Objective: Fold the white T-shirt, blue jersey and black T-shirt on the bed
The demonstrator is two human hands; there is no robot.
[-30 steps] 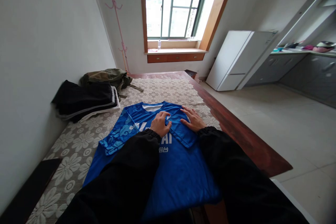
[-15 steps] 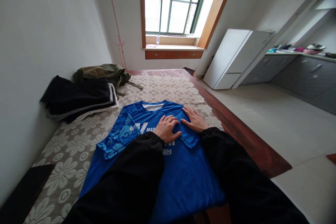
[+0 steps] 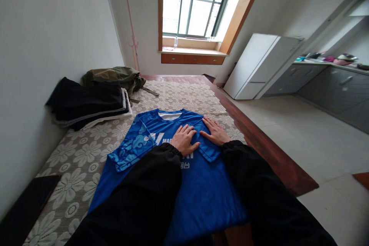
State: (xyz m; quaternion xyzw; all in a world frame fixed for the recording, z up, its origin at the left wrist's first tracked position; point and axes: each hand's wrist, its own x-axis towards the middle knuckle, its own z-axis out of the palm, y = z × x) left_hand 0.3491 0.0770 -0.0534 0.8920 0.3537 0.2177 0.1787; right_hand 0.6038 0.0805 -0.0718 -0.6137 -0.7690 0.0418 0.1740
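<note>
A blue T-shirt point(image 3: 207, 192) with white lettering lies spread on the table, its collar toward the window and its near end at the front edge. Both sleeves lie folded inward over the front; the left one has a pale cloud pattern. My left hand point(image 3: 184, 140) rests flat on the chest print, fingers stretched out and thumb apart. Close beside it, my right hand point(image 3: 215, 132) lies flat on the shirt's right shoulder and sleeve, fingers spread. Neither hand grips the cloth. My black sleeves cover part of the shirt.
A floral lace tablecloth point(image 3: 69, 188) covers much of the dark red wooden table point(image 3: 276, 169). Folded black clothes point(image 3: 86, 103) and an olive backpack point(image 3: 115, 77) lie at the left by the wall. A dark flat object point(image 3: 31, 200) is at the near left. A white fridge point(image 3: 256, 63) stands beyond.
The camera view has shifted slightly. Both hands stay in nearly the same place on the T-shirt, which looks unchanged.
</note>
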